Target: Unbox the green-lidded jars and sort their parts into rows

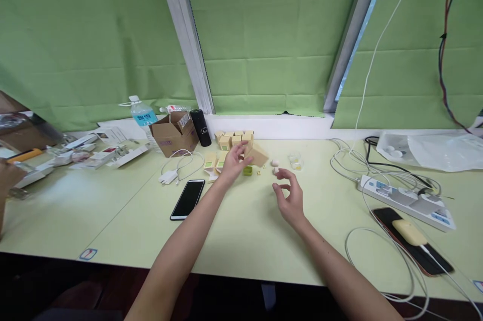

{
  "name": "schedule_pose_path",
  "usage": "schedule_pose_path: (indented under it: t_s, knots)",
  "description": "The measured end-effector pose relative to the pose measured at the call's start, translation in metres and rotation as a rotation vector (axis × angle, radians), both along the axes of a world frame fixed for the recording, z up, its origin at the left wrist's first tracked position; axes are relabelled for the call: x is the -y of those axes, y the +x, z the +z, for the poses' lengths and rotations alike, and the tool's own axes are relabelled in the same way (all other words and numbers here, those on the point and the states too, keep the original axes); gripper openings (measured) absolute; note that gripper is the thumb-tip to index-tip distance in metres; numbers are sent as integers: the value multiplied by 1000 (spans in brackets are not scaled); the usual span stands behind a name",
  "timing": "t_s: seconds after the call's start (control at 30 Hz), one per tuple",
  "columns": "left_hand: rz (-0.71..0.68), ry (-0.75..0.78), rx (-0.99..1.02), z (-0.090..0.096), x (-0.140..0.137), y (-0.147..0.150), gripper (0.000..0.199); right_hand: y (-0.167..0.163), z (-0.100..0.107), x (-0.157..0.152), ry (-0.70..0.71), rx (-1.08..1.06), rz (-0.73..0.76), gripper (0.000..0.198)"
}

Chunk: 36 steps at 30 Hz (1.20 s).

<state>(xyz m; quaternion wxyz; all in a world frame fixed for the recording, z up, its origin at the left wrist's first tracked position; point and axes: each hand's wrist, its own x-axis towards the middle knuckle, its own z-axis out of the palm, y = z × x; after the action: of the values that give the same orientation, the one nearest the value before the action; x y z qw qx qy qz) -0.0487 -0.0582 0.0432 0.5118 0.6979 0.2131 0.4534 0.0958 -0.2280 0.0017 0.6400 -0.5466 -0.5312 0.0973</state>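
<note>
Phone (187,199) flat on table (241,245). Our left hand (233,164), by a green tub (247,171), pinches a tilted box (258,154). White pieces (275,163) lie just beside our right hand (290,199), half-curled, grasping nothing visible; contact we cannot tell. We judge the step as box handling; the next move calls for a steady left grip.

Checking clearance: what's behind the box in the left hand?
Behind the box, held in the left hand, small cartons stand near the white ledge. The left hand and box hide part of the rightmost ones; anything directly behind the box cannot be seen.
</note>
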Motion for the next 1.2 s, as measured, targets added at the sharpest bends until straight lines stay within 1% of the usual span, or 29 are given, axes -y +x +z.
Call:
schedule_pose_path:
  t_s: [0.03, 0.1, 0.17, 0.2, 0.27, 0.33, 0.4, 0.43, 0.5, 0.57, 0.67, 0.77, 0.87, 1.03, 1.1, 1.2]
  knots:
    - [-103, -36, 63, -3, 15, -8, 78, 3, 6, 1, 14, -28, 46, 48]
    - [-268, -91, 104, -11, 40, -21, 74, 6, 16, 3, 0, -38, 208, 64]
    - [-340, -126, 123, -19, 56, -29, 65, 5, 22, 4, -76, -3, 370, 75]
    - [-353, -140, 134, -23, 60, -30, 62, 3, 23, 4, -122, 22, 424, 76]
    - [-345, -165, 152, -29, 63, -31, 61, -3, 22, 1, -191, 44, 463, 73]
    - [-306, -177, 152, -35, 60, -29, 62, -8, 16, -5, -220, -12, 444, 67]
    - [-252, -168, 139, -39, 57, -27, 65, -11, 9, -10, -220, -165, 442, 65]
    - [-231, -155, 135, -42, 57, -25, 68, -11, 5, -12, -221, -265, 465, 67]
    - [-212, -125, 127, -45, 56, -23, 71, -11, 0, -14, -231, -477, 561, 69]
    - [-208, -110, 99, -48, 58, -22, 68, -11, -1, -13, -266, -657, 676, 65]
    - [-211, -128, 26, -48, 63, -21, 65, -11, 1, -8, -328, -807, 788, 52]
    - [-249, -171, -11, -47, 69, -20, 62, -13, 3, -5, -376, -838, 820, 45]
    - [-262, -200, 8, -46, 71, -20, 56, -13, 4, -4, -393, -853, 823, 43]
    - [-305, -243, 40, -48, 72, -20, 56, -13, 3, -4, -317, -912, 801, 33]
    - [-294, -225, 52, -49, 71, -21, 55, -12, 3, -4, -290, -919, 775, 31]
    - [-267, -191, 53, -50, 71, -21, 54, -13, 3, -3, -287, -886, 739, 31]
